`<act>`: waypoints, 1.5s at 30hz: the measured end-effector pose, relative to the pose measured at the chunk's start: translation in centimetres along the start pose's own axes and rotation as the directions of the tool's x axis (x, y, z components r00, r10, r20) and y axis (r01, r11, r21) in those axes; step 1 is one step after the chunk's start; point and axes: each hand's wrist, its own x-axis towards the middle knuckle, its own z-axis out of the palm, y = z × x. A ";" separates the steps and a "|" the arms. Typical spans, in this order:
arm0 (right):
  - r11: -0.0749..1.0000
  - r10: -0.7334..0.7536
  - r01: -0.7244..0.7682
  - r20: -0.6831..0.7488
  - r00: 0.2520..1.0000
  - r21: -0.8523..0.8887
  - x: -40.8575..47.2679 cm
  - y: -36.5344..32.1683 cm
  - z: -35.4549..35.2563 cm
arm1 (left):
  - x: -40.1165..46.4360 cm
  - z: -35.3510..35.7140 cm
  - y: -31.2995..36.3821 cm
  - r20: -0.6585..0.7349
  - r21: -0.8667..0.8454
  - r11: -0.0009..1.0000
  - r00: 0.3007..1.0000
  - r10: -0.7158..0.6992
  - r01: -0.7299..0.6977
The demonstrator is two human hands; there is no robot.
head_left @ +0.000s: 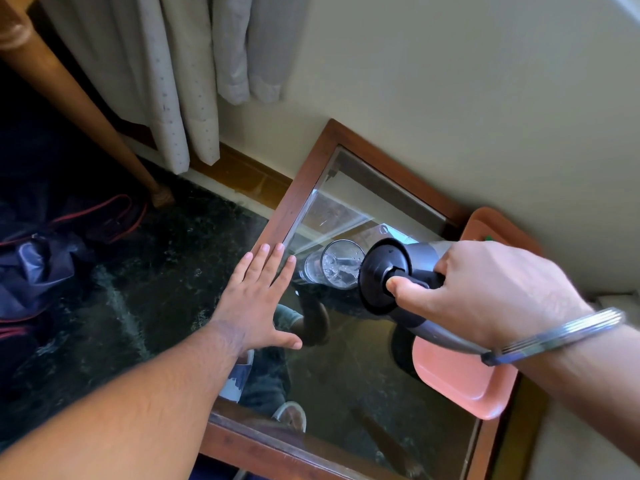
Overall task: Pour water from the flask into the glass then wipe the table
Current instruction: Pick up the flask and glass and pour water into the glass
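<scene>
Flask [408, 271] tipped nearly flat, its long axis running from the right hand [495, 289] leftward, spout hanging just over the glass [337, 268]; water's going in; right hand clenched around the body, thumb pressing the lid button; left hand [256, 299] flat, fingers spread, holding nothing, resting on the table [273, 220] beside the glass.

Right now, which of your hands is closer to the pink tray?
Right. My right hand grips the flask directly above the pink tray. My left hand rests flat on the table edge, beyond the glass.
</scene>
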 end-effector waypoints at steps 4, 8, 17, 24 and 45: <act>1.000 0.007 -0.007 -0.004 1.000 0.009 0.1 0.2 -0.1 | -0.1 -0.1 0.0 0.000 -0.006 1.000 1.000 0.001 -0.001; 1.000 0.010 -0.010 -0.008 1.000 0.007 0.2 0.2 -0.2 | 0.0 -0.2 0.0 -0.002 -0.011 1.000 1.000 0.006 -0.006; 1.000 0.012 -0.012 0.016 1.000 0.003 0.0 0.4 -0.8 | -0.1 -0.1 0.0 0.007 -0.003 1.000 1.000 0.009 -0.009; 0.999 0.029 -0.029 0.011 1.000 -0.031 -0.4 0.6 -1.4 | -0.1 -0.2 0.0 0.008 -0.007 1.000 1.000 0.018 -0.018; 0.992 -0.029 0.025 -0.027 0.999 -0.125 -0.6 0.5 -1.4 | -0.1 0.3 -0.1 -0.032 -0.011 1.000 0.999 0.020 -0.021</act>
